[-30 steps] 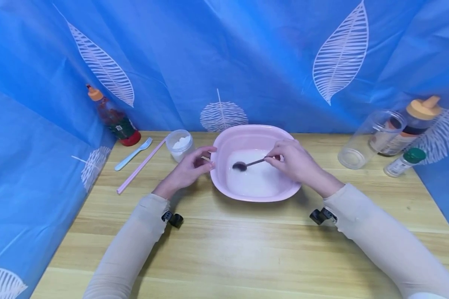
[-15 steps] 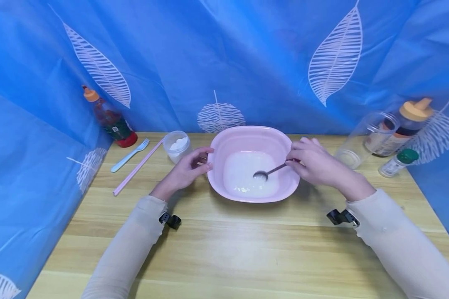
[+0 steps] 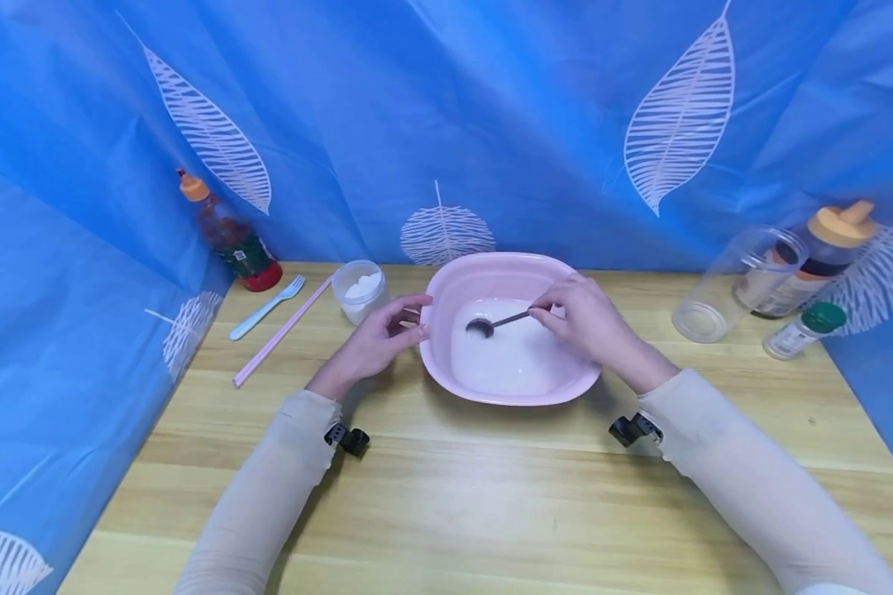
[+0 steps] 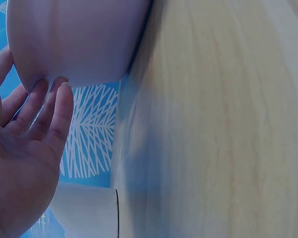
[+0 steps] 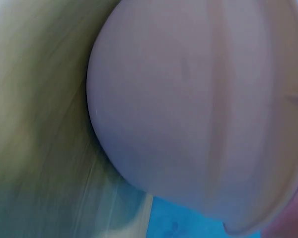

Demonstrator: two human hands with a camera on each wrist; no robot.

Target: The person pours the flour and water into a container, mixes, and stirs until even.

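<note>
A pink basin (image 3: 509, 390) stands on the table with white liquid in it. My left hand (image 3: 372, 340) holds the basin's left rim; in the left wrist view its curled fingers (image 4: 59, 116) reach under the edge. My right hand (image 3: 584, 321) pinches the handle of a dark spoon (image 3: 512, 319) over the basin's right side. The spoon's bowl lies in the liquid, left of the middle. From the right wrist view only the basin's outer wall (image 5: 159, 99) and a sliver of the hand at the lower right corner show.
Left of the basin are a tub of white stuff (image 3: 360, 291), a pink straw-like stick (image 3: 283, 332), a blue fork (image 3: 268, 307) and a red sauce bottle (image 3: 236, 244). On the right stand a clear cup (image 3: 714, 289), an orange-capped bottle (image 3: 826, 256) and a green-capped jar (image 3: 799, 332).
The spoon and right hand swung to the right side of the basin, then came back left. My left hand kept its place at the rim.
</note>
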